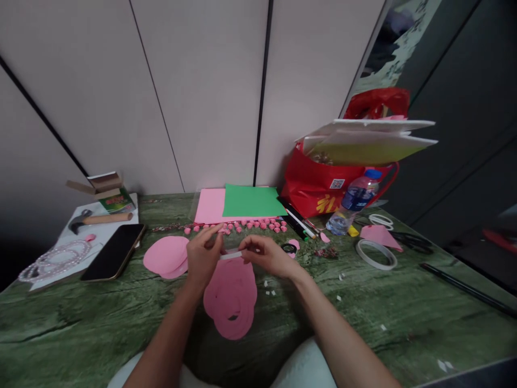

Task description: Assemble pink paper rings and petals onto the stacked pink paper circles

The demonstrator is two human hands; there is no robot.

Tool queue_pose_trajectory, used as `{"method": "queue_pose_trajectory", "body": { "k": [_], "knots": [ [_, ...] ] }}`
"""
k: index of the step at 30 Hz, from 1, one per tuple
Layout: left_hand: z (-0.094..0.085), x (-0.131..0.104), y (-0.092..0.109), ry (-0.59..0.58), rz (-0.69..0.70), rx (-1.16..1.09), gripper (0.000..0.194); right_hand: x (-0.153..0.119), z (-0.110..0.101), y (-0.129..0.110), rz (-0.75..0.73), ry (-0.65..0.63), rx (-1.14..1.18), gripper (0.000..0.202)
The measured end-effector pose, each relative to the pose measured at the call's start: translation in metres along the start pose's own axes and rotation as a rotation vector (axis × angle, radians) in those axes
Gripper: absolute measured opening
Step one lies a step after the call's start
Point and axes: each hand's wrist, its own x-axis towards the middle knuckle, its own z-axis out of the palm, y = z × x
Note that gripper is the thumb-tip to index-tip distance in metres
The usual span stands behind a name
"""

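Observation:
My left hand and my right hand are close together over the table, fingers pinched. Between them stretches a short narrow white strip, one end at each hand's fingertips. It looks like paper or tape; I cannot tell which. Just below lie overlapping cut pink paper pieces with curved cut lines and a small hole near the bottom. Pink paper circles are stacked left of my left hand. Beyond my fingers runs a row of small pink rolled paper roses.
Green paper lies at the back beside a red bag and a water bottle. A tape roll and black scissors are at right. A phone, a hammer and beads sit left.

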Motion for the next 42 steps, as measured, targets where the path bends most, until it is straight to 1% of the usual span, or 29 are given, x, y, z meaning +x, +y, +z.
{"method": "queue_pose_trajectory", "body": {
  "k": [3, 5, 7, 9, 11, 12, 14, 17, 19, 24, 29, 32, 34, 38, 40, 42],
  "knots": [
    [0.003, -0.005, 0.006, -0.019, -0.134, -0.042, 0.03, 0.003, 0.002, 0.002, 0.005, 0.045, 0.049, 0.015],
    [0.005, -0.008, 0.01, -0.006, -0.157, -0.041, 0.029, 0.003, 0.002, 0.001, 0.005, 0.065, 0.03, 0.018],
    [0.006, -0.009, 0.012, 0.056, -0.156, -0.03, 0.029, 0.002, -0.003, -0.001, 0.013, 0.097, -0.016, 0.021],
    [0.005, -0.008, 0.013, 0.139, -0.182, -0.029, 0.031, -0.003, -0.013, -0.001, 0.041, 0.173, -0.154, 0.021],
    [0.004, -0.006, 0.014, 0.218, -0.235, -0.038, 0.033, -0.011, -0.027, 0.001, 0.102, 0.26, -0.46, 0.022],
    [0.003, -0.005, 0.014, 0.248, -0.259, -0.044, 0.035, -0.016, -0.033, 0.004, 0.161, 0.257, -0.614, 0.025],
    [0.002, -0.004, 0.015, 0.284, -0.298, -0.058, 0.037, -0.023, -0.045, 0.01, 0.315, 0.174, -0.82, 0.032],
    [0.001, -0.002, 0.016, 0.305, -0.332, -0.089, 0.04, -0.028, -0.056, 0.02, 0.507, 0.048, -0.995, 0.045],
    [0.001, -0.002, 0.015, 0.318, -0.338, -0.107, 0.041, -0.027, -0.058, 0.025, 0.568, 0.007, -1.055, 0.05],
    [0.001, -0.003, 0.011, 0.306, -0.328, -0.135, 0.043, -0.025, -0.059, 0.028, 0.584, -0.009, -1.093, 0.046],
    [0.001, -0.003, 0.01, 0.304, -0.312, -0.153, 0.04, -0.031, -0.067, 0.025, 0.601, 0.089, -1.106, 0.042],
    [0.002, -0.003, 0.011, 0.307, -0.297, -0.147, 0.04, -0.033, -0.068, 0.026, 0.567, 0.03, -1.07, 0.047],
    [0.002, -0.003, 0.012, 0.305, -0.298, -0.151, 0.042, -0.033, -0.066, 0.027, 0.572, 0.005, -1.062, 0.05],
    [0.001, -0.003, 0.011, 0.315, -0.31, -0.149, 0.043, -0.033, -0.065, 0.028, 0.59, 0.044, -1.067, 0.044],
    [0.001, -0.003, 0.011, 0.323, -0.31, -0.147, 0.041, -0.034, -0.067, 0.026, 0.553, 0.072, -1.034, 0.041],
    [-0.001, -0.002, 0.011, 0.339, -0.302, -0.146, 0.039, -0.035, -0.067, 0.021, 0.444, 0.155, -0.908, 0.04]
  ]
}}
